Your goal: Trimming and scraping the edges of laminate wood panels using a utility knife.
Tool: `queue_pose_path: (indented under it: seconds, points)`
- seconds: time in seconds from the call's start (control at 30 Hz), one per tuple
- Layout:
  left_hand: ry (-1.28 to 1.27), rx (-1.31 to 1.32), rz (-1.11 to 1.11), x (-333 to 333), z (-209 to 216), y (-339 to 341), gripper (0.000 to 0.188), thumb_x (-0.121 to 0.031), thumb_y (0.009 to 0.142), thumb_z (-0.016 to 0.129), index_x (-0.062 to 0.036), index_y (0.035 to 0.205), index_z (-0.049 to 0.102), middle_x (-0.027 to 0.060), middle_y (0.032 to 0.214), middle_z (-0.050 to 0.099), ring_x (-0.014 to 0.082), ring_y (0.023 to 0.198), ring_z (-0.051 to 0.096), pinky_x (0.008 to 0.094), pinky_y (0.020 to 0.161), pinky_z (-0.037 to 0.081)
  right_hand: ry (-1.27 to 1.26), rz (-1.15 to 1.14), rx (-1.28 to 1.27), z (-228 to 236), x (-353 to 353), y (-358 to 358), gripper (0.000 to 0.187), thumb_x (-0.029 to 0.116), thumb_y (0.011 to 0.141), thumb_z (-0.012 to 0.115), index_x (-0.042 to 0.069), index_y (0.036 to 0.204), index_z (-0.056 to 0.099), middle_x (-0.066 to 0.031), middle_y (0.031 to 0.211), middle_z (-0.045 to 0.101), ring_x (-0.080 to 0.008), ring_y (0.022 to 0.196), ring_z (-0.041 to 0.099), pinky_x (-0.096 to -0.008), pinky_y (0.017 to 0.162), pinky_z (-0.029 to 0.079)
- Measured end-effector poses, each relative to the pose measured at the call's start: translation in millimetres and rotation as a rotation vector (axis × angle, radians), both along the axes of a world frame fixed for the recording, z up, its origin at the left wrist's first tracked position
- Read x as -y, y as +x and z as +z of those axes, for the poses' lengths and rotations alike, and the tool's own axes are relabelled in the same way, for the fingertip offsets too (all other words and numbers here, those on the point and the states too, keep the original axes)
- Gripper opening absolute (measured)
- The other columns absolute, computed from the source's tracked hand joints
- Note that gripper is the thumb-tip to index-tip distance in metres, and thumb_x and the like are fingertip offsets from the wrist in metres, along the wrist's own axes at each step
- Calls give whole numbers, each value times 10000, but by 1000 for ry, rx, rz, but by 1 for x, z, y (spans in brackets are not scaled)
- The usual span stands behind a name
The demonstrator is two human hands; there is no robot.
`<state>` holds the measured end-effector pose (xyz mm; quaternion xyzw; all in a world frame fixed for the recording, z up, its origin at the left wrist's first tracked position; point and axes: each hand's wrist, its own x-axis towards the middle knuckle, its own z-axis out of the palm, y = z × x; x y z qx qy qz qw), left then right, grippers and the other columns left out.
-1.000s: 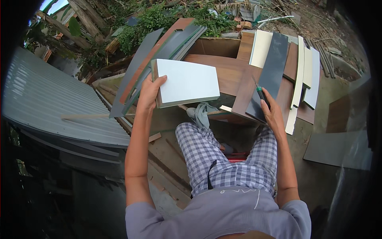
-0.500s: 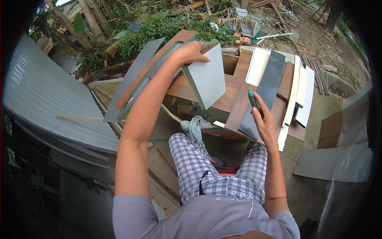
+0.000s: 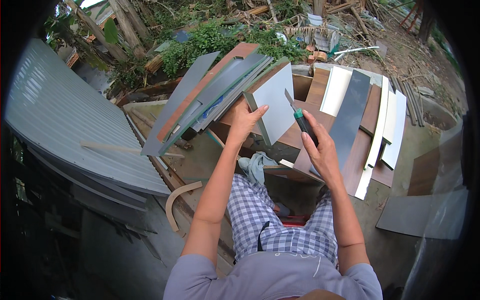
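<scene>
My left hand [image 3: 244, 120] grips the edge of a light grey board [image 3: 274, 107], its thumb lying on the pale face and the fingers hidden behind. The board stands tilted upright and has a brown back. In my right hand [image 3: 322, 150] is a utility knife [image 3: 300, 120] with a green-and-black handle. Its bare blade points up and away, in front of the board's right part; whether it touches the face I cannot tell. Just left of the board leans a fanned stack of grey and brown boards [image 3: 210, 90].
White, dark grey and brown strips [image 3: 350, 115] lie fanned on the right. A grey-green cloth [image 3: 256, 165] hangs near my knees. Corrugated metal sheeting [image 3: 75, 115] spreads on the left, with a curved wooden piece [image 3: 172, 205] beside it. Plants and debris lie beyond.
My left hand has moved from the board's top down to its near left edge. My right hand has brought the knife up and left, closer to the board's face.
</scene>
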<state>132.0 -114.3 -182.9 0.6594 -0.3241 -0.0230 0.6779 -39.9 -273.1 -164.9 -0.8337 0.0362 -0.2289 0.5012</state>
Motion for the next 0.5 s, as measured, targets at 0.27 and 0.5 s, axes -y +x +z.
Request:
queue_pose_path:
  seconds: [0.27, 0.5]
  points:
    - [147, -46, 89, 2, -25, 4, 280, -215, 810, 645, 31, 932, 593, 67, 822, 622, 120, 762, 549, 283, 704, 436, -293, 70, 117, -14, -20, 33, 456, 211, 843, 561, 220, 1286, 453, -100, 896, 527, -264, 771, 562, -368, 682, 460]
    - [215, 46, 180, 0, -29, 8, 328, -268, 802, 648, 50, 860, 588, 86, 705, 612, 126, 655, 542, 311, 605, 435, -313, 69, 186, -16, -17, 47, 458, 139, 822, 580, 183, 1267, 481, -112, 893, 533, -264, 752, 550, -348, 669, 448]
